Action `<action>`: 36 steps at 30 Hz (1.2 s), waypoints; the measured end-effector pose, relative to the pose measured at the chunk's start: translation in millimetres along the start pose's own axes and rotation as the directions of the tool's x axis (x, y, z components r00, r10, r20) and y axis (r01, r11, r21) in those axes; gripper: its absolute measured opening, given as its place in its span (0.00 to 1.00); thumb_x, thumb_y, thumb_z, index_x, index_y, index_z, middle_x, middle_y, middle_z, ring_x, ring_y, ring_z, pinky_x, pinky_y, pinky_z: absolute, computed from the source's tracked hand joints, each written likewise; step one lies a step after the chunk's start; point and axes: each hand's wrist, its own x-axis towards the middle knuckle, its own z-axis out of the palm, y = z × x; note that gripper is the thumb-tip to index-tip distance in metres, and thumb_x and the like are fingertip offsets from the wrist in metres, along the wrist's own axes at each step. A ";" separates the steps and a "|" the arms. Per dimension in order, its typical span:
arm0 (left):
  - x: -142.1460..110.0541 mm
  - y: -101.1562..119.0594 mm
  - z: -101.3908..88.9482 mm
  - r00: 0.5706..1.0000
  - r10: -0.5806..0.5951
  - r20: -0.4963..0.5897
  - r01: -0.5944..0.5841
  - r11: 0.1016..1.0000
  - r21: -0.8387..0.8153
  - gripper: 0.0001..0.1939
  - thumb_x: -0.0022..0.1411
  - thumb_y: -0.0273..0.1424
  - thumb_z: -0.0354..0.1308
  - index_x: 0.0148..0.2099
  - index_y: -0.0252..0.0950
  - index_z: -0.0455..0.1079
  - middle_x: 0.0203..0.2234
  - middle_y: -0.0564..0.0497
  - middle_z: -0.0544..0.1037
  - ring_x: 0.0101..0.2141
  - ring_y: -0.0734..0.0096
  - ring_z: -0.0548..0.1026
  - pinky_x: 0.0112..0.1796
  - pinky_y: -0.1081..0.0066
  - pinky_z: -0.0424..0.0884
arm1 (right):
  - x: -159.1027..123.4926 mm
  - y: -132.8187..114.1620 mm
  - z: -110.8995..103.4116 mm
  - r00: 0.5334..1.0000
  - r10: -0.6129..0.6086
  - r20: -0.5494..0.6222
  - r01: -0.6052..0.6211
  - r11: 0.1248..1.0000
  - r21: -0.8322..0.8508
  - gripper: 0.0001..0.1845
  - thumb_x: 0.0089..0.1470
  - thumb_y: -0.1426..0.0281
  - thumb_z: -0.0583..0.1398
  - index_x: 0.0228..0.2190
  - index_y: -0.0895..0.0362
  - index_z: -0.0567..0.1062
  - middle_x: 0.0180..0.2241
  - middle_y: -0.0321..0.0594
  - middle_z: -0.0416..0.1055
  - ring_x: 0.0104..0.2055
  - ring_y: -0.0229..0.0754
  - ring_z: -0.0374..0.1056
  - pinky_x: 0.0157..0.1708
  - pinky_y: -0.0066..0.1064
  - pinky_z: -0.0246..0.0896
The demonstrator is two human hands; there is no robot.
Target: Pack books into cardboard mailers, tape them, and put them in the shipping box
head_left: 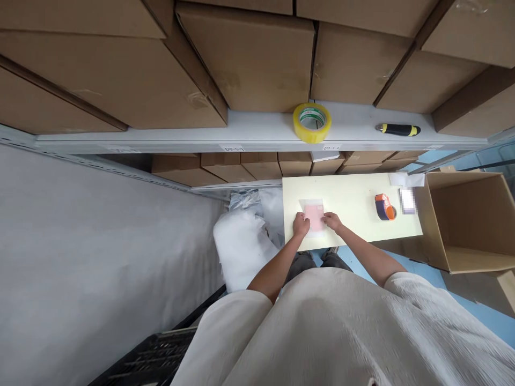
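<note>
A small pink flat item in a clear plastic sleeve (315,216) lies on a pale yellow table (354,187) below me. My left hand (300,224) grips its left edge with fingers curled. At the sleeve's right edge, my right hand (332,221) pinches it with closed fingers. Both forearms reach down from my white shirt.
An orange and blue tape dispenser (385,207) and a small blurred card (407,201) lie on the table's right side. An open cardboard box (466,220) stands to the right. On the grey shelf (257,131) sit a yellow tape roll (312,122) and a yellow-black utility knife (397,129). White bags (241,244) lie left.
</note>
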 end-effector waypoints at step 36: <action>18.0 13.5 -74.3 0.956 0.234 -0.177 -0.223 0.971 0.084 0.23 0.64 0.23 0.58 0.60 0.40 0.73 0.63 0.42 0.74 0.66 0.54 0.71 0.70 0.58 0.63 | -11.7 -77.7 -3.9 0.984 -0.157 0.088 0.140 0.974 0.175 0.12 0.51 0.67 0.68 0.40 0.53 0.81 0.46 0.44 0.82 0.48 0.48 0.78 0.43 0.34 0.73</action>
